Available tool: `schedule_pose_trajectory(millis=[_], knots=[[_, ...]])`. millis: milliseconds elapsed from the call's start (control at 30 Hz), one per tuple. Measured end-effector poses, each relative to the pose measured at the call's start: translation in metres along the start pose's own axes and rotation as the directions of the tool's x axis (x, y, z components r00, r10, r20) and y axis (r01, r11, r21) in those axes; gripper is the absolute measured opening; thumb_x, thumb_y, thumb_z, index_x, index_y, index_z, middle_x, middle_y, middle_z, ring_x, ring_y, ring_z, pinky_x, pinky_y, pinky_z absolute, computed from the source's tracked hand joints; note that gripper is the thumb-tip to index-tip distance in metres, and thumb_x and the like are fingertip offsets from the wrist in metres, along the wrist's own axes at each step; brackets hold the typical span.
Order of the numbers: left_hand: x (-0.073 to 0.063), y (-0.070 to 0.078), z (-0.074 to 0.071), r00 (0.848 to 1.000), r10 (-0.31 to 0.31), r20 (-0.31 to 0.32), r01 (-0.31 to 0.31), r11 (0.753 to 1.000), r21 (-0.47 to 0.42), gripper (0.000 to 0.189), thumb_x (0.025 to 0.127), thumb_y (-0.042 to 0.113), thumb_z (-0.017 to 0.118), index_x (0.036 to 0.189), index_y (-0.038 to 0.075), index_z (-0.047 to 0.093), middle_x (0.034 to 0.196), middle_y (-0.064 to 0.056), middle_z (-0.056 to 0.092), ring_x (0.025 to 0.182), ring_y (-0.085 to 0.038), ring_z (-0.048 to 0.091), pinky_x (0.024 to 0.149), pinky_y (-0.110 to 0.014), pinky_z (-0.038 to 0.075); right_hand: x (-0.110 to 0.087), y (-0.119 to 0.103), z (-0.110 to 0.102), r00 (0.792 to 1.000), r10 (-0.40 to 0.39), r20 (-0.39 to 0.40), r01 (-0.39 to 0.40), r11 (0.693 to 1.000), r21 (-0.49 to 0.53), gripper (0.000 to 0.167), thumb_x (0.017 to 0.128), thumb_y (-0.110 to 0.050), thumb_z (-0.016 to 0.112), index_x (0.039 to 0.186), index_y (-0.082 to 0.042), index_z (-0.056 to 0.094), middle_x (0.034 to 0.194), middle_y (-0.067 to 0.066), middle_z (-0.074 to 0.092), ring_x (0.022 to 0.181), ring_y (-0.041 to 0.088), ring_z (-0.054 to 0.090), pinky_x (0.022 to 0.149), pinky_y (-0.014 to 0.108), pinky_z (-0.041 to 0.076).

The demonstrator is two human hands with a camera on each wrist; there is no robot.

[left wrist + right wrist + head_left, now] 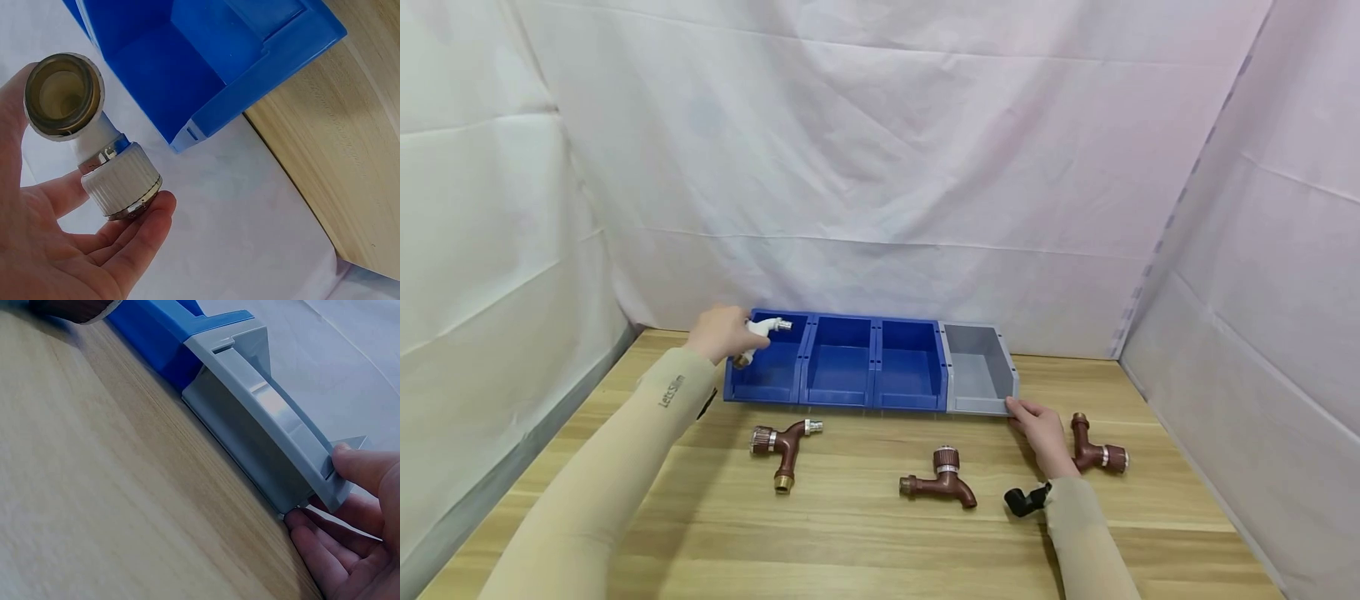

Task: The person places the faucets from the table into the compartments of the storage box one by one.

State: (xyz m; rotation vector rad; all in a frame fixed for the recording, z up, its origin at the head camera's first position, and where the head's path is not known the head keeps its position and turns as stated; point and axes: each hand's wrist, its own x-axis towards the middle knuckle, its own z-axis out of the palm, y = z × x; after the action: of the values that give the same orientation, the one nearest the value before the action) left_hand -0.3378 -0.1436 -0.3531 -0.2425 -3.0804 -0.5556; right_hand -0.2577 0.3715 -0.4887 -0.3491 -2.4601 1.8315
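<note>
My left hand [722, 332] holds a white faucet [764, 327] over the leftmost blue bin [766, 387]. In the left wrist view the fingers curl round the faucet's ribbed knob [122, 181], its brass-rimmed threaded end facing the camera. Down at the right end of the bin row, my right hand [1043, 435] pinches the front corner of the grey bin [976, 406]. The right wrist view has the thumb on top of that bin's front lip [300, 447], with the other fingers beneath and beside it.
Two more blue bins [838, 387] stand between the leftmost and the grey one. Brown faucets lie in front: one at left [788, 450], one in the middle [943, 485], one at right [1086, 450] partly behind my right hand. White cloth [880, 150] walls the wooden table [850, 542].
</note>
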Motion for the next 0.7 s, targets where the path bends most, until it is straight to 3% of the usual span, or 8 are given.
schedule_pose_trajectory(millis=[267, 467, 700], knots=[[0.004, 0.003, -0.002, 1.0, 0.005, -0.005, -0.005, 1.0, -0.001, 0.071, 0.082, 0.037, 0.072, 0.131, -0.009, 0.053, 0.126, -0.028, 0.057, 0.105, -0.043, 0.057, 0.087, -0.058, 0.045, 0.004, -0.004, 0.002, 1.0, 0.005, -0.007, -0.005, 1.0, 0.008, 0.07, 0.096, -0.046, 0.056, 0.139, 0.008, 0.046, 0.141, 0.026, 0.044, 0.124, 0.032, 0.049, 0.1, 0.035, 0.041], [0.008, 0.004, -0.002, 1.0, 0.01, -0.008, -0.01, 1.0, 0.005, 0.07, 0.081, 0.037, 0.072, 0.131, -0.008, 0.053, 0.121, -0.026, 0.06, 0.094, -0.037, 0.059, 0.083, -0.057, 0.047, 0.003, -0.004, 0.003, 1.0, 0.005, -0.005, -0.005, 1.0, 0.007, 0.069, 0.097, -0.045, 0.055, 0.138, 0.009, 0.046, 0.142, 0.027, 0.043, 0.125, 0.033, 0.049, 0.101, 0.036, 0.04], [0.011, 0.003, 0.003, 1.0, -0.011, -0.005, 0.011, 1.0, 0.002, 0.086, 0.082, 0.04, 0.071, 0.145, -0.007, 0.036, 0.124, -0.028, 0.056, 0.101, -0.043, 0.056, 0.086, -0.06, 0.045, 0.002, -0.004, 0.003, 1.0, 0.016, 0.002, -0.016, 1.0, 0.007, 0.074, 0.095, -0.05, 0.056, 0.141, 0.007, 0.043, 0.143, 0.026, 0.042, 0.126, 0.034, 0.048, 0.103, 0.039, 0.038]])
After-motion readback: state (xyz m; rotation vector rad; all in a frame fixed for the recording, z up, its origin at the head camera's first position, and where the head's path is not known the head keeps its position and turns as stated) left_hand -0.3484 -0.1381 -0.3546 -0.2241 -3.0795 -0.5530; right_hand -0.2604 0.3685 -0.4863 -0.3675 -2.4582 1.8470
